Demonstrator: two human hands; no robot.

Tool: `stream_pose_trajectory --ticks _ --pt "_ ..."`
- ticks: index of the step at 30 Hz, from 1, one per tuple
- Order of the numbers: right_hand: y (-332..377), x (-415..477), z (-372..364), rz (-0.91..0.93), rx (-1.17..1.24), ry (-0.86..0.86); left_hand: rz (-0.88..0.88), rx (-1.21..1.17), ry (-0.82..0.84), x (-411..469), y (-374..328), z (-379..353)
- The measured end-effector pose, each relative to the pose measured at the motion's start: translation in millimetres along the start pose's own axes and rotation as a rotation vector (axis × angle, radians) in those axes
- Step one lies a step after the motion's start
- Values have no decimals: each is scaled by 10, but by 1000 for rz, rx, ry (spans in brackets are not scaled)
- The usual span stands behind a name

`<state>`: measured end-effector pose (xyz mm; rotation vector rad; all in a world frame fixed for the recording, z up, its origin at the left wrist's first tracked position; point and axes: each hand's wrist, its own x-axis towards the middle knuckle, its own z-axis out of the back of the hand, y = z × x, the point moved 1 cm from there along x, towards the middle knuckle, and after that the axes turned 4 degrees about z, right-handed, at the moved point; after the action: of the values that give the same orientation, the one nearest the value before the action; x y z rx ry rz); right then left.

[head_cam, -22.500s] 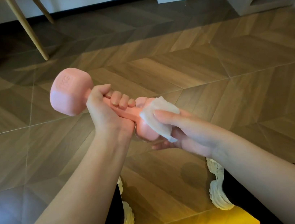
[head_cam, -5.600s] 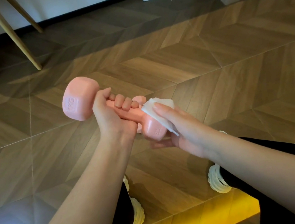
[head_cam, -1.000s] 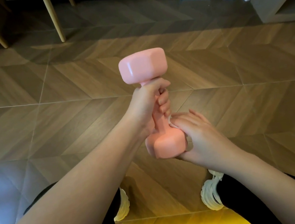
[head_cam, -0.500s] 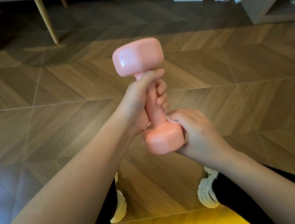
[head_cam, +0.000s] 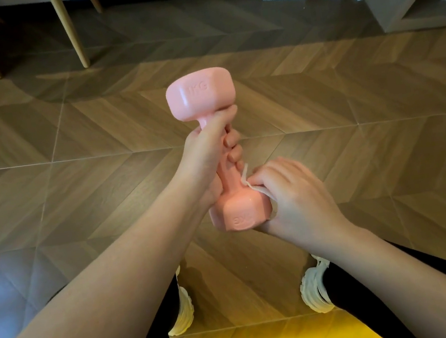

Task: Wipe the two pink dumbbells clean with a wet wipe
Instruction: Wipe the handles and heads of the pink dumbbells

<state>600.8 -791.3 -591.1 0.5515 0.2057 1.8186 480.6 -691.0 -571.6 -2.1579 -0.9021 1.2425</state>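
The pink dumbbell (head_cam: 201, 97) is held roughly upright in the air above the wooden floor (head_cam: 356, 150). Its handle is wrapped fully by the left grip (head_cam: 205, 154), so that one head stands just above that grip and the other sits just below it. The lower head is cupped from the side by the right grip (head_cam: 294, 196), which is closed on a wet wipe (head_cam: 257, 189). The wipe is pressed against the neck where handle meets head, and only a thin white edge of it is seen between that grip and the pink surface. The right grip is slightly blurred, so the exact lie of the wipe underneath cannot be told. A weight marking is moulded into each end face. The dumbbell is judged to be rigid, heavy for its size and smoothly coated, and likely to be made slick by the damp wipe. The handle is therefore taken to be the safest place for a hold, since the heads are broad and smooth-faced and could be slipped from easily. The wipe is judged to be thin, limp and prone to bunching, and it would be better spread flat under the right grip than crumpled. Two white shoes (head_cam: 316, 290) are seen directly beneath both grips, so a dropped weight could be expected to land near the feet. No second dumbbell is seen in view.
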Motion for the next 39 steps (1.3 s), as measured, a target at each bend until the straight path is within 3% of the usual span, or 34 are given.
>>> stream_pose_trajectory --ticks 3,8,13,18,23,28,31,35,39 --pt "-1 -1 20 -15 47 -54 -5 -29 -18 27 -35 -23" --pt "-48 52 -7 -92 178 191 -40 22 16 29 34 -70" --pt "-28 -21 15 -78 102 -56 -45 -28 24 39 -51 -48" --pt "-74 55 -41 -6 71 149 -77 -22 4 33 42 -23" --pt "-74 32 21 1 35 -82 -91 -60 29 57 -52 -24" --pt "-96 73 -15 -51 286 199 -85 -58 94 63 5 9" --pt "-109 62 53 -33 195 67 -140 -8 167 45 -33 -21" --pt "-108 41 115 32 -60 -153 -190 151 -9 47 -50 -53" --pt "-92 13 75 67 -92 -154 -152 24 -108 51 -13 -41"
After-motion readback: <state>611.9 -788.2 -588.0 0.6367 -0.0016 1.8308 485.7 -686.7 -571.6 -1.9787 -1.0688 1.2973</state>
